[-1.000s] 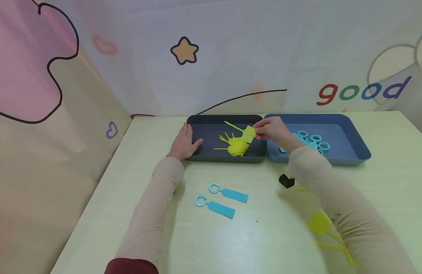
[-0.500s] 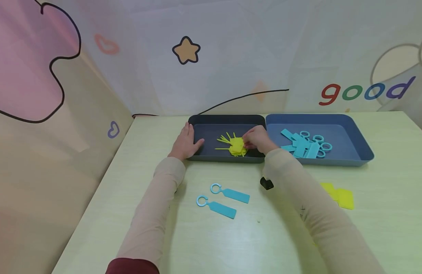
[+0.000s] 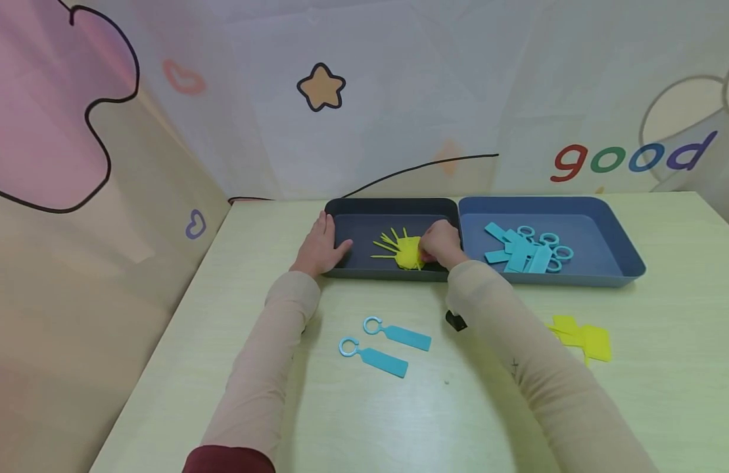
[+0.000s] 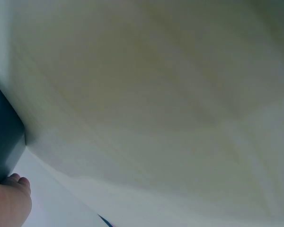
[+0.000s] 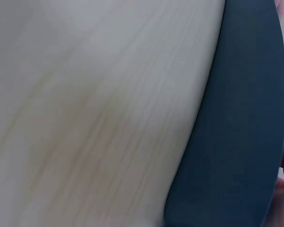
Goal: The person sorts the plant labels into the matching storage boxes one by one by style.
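Observation:
In the head view a dark tray (image 3: 364, 272) stands at the back of the table. My left hand (image 3: 319, 246) rests against its left end with straight fingers and thumb over the rim; the left wrist view shows only part of that hand (image 4: 9, 204). Inside the tray lies a heap of yellow plastic tags (image 3: 407, 252) with square heads, their thin stems fanning leftward. Fingers curled, my right hand (image 3: 441, 243) pinches at the heap's right side; its fingertips are hidden. The right wrist view has the tray wall (image 5: 236, 118) in front of most of that hand.
A blue tray (image 3: 577, 217) adjoins on the right, with several turquoise ring tags (image 3: 520, 251) inside. Two more turquoise tags (image 3: 384, 362) lie on the table in front. Yellow tags (image 3: 595, 341) lie beside my right sleeve. A wall sheet stands behind the trays.
My right hand has carried a yellow tag left and down onto the heap in the dark tray, its forearm swinging left and uncovering the turquoise tags. The left hand stays put.

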